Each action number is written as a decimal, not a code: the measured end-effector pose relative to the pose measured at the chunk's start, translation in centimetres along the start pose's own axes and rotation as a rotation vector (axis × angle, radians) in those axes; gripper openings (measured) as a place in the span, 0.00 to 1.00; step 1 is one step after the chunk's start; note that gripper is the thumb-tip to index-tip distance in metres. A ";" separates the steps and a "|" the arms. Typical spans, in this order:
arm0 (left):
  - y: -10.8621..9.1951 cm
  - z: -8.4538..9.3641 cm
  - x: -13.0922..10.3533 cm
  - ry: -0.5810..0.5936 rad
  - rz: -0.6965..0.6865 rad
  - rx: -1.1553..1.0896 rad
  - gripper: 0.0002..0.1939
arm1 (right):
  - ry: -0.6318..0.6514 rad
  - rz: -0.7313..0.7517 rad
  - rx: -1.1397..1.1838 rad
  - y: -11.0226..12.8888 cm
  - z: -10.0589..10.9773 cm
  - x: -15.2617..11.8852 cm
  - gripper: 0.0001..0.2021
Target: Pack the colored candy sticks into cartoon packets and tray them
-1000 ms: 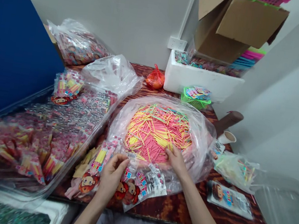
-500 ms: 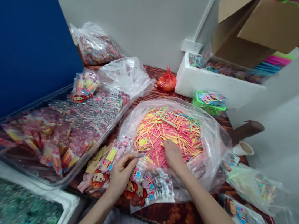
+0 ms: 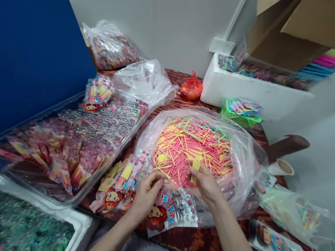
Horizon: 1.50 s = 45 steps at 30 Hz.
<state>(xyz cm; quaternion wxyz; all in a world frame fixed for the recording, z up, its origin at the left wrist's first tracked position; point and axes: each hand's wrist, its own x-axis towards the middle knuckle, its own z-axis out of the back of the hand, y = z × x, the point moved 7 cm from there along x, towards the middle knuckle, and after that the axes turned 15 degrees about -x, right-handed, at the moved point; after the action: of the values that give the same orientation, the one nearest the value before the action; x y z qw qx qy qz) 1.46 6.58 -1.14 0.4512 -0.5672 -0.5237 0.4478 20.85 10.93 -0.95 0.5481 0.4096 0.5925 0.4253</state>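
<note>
A large clear plastic bag (image 3: pixel 246 154), rolled open, holds a heap of pink, yellow and green sticks (image 3: pixel 180 144). Above the heap's near side, my right hand (image 3: pixel 204 183) pinches a small bundle of yellow sticks (image 3: pixel 195 169) held upright. My left hand (image 3: pixel 148 192) is closed at the near left edge of the bag, fingertips together; what they hold, if anything, is too small to make out. Under and beside it lie printed packets (image 3: pixel 162 213) with a red-haired cartoon figure. Filled packets (image 3: pixel 125 173) with yellow sticks lie just left of my left hand.
A clear tray (image 3: pixel 104 160) of filled packets stands left, a white foam box (image 3: pixel 83 222) at the lower left. Behind are a red bag of fruit (image 3: pixel 191 89), a green basket (image 3: pixel 242 119) and another foam box (image 3: pixel 254 90). A paper cup (image 3: pixel 282 168) lies right.
My right hand has lifted off the heap and turned, now showing yellow sticks in its fingers. My left hand has moved slightly right and its fingers are closer together. The view has shifted a little.
</note>
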 end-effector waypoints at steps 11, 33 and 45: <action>-1.4 -1.2 0.3 0.085 -0.103 0.097 0.14 | -0.035 -0.043 0.245 -0.1 -1.8 -2.8 0.13; 0.2 -1.0 -0.3 0.036 -0.032 0.021 0.13 | 0.135 0.071 0.555 3.1 -5.9 -1.1 0.08; -0.2 -1.3 -0.4 0.051 -0.040 0.002 0.10 | 0.157 0.071 0.076 1.0 -6.4 -4.5 0.12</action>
<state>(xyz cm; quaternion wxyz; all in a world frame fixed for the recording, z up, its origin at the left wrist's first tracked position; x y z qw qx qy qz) 2.71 6.16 -0.66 0.4738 -0.5674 -0.5229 0.4244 14.73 6.62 1.61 0.4685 0.4161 0.6345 0.4524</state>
